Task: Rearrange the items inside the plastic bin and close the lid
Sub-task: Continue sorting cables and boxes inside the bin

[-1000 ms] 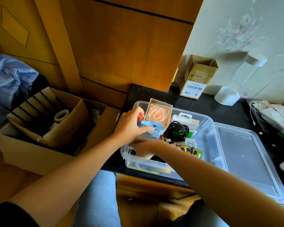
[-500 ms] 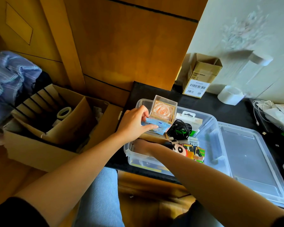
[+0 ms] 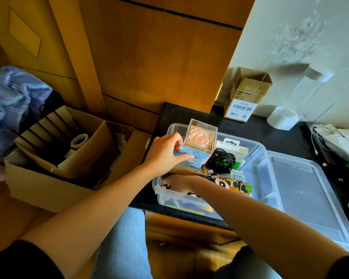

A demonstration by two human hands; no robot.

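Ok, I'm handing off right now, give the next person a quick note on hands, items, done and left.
Left hand pinches a blue packet over the plastic bin, beside the rose box.
Right hand is down inside the bin's near-left corner; its grip is hidden.
Black cable and cartoon items lie in the bin.
Lid lies off, on the bin's right.
Done: nothing settled yet.
Left: place packet, tidy contents, fit lid.

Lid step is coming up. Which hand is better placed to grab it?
Right, probably. The lid lies right of the bin, on the right arm's side. The left hand holds the blue packet at the far-left corner. The right hand is inside the bin, grasp hidden.
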